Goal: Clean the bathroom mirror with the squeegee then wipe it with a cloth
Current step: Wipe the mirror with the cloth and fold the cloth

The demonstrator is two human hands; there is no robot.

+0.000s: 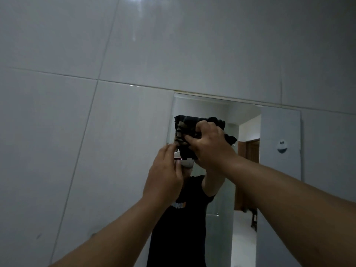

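Note:
A tall mirror (277, 132) is set into the grey tiled wall, its top edge just above my hands. A dark cloth (183, 130) with lighter stripes is bunched up in front of the mirror's upper left part. My right hand (210, 145) grips it from the right, fingers closed into the fabric. My left hand (165, 170) is raised just below and to the left, fingertips touching the cloth's lower left edge; whether it grips the cloth is unclear. No squeegee is in view.
Large glossy wall tiles (96, 151) surround the mirror. The mirror reflects a person in a black shirt, a doorway and a brown door. A small round wall fitting (282, 147) shows in the right part of the mirror.

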